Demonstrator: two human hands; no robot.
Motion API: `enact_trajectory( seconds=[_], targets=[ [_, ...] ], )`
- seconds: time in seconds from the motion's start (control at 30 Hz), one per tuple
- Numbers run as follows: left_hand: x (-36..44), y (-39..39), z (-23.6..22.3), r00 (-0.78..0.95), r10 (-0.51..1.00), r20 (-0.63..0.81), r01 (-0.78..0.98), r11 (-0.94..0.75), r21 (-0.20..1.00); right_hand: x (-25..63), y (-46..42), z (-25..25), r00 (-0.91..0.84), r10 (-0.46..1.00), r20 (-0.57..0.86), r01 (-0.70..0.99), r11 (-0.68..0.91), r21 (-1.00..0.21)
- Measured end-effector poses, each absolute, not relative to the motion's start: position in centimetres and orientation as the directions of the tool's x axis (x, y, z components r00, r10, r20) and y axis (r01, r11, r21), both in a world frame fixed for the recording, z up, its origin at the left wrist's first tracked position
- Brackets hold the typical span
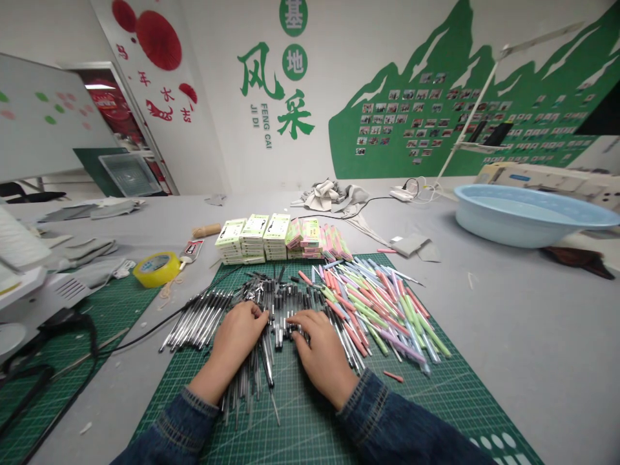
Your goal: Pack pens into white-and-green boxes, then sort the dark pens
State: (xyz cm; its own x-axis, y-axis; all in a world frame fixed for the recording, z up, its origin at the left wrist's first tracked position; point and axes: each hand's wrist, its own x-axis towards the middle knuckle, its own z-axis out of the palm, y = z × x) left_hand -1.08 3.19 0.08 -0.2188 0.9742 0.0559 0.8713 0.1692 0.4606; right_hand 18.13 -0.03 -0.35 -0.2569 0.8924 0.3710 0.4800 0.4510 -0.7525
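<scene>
My left hand (235, 339) and my right hand (320, 349) rest palm down on a heap of black and clear pens (276, 310) spread over a green cutting mat (310, 413). Both hands have fingers curled into the pens; what the fingertips grip is hidden. To the right lies a pile of pastel pink, green and blue pens (382, 303). Behind the pens stand stacks of small green and pink boxes (276, 237). Both forearms wear denim sleeves.
A yellow tape roll (155, 268) sits at the left, near a black cable (145, 332) and a second green mat (58, 361). A light blue basin (527, 216) stands at the right. Grey cloth (334, 196) lies at the back of the grey table.
</scene>
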Motion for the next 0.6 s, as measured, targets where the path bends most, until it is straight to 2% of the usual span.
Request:
enact_trajectory(
  seconds=[0.1,0.17,0.23,0.3,0.4,0.5,0.6],
  targets=[
    [-1.7,3.0,0.5,-0.239,0.971,0.018,0.84,0.197,0.505,18.2,0.4,-0.7,-0.187,0.923,0.337,0.403,0.385,-0.83],
    [-1.5,2.5,0.8,-0.209,0.978,0.0,0.795,0.17,0.582,18.1,0.7,-1.0,-0.13,0.957,0.257,0.292,0.285,-0.913],
    [-0.7,1.6,1.1,-0.097,0.995,-0.019,0.722,0.083,0.687,17.9,1.0,-1.3,-0.096,0.986,0.139,0.114,0.15,-0.982],
    [0.6,0.7,1.4,0.061,0.998,-0.027,0.656,-0.02,0.754,17.8,1.2,-1.4,-0.106,0.994,0.019,-0.102,0.008,-0.995],
    [2.3,-0.5,1.7,0.247,0.968,-0.038,0.635,-0.132,0.761,17.8,1.3,-1.1,-0.139,0.987,-0.078,-0.316,-0.119,-0.941],
    [2.2,-0.6,2.2,0.342,0.939,-0.034,0.636,-0.204,0.744,18.0,1.3,-0.5,-0.126,0.987,-0.098,-0.357,-0.137,-0.924],
    [-0.2,0.5,2.4,0.231,0.973,0.026,0.705,-0.186,0.685,18.2,1.1,-0.2,-0.122,0.986,-0.109,-0.372,-0.148,-0.916]
  ],
)
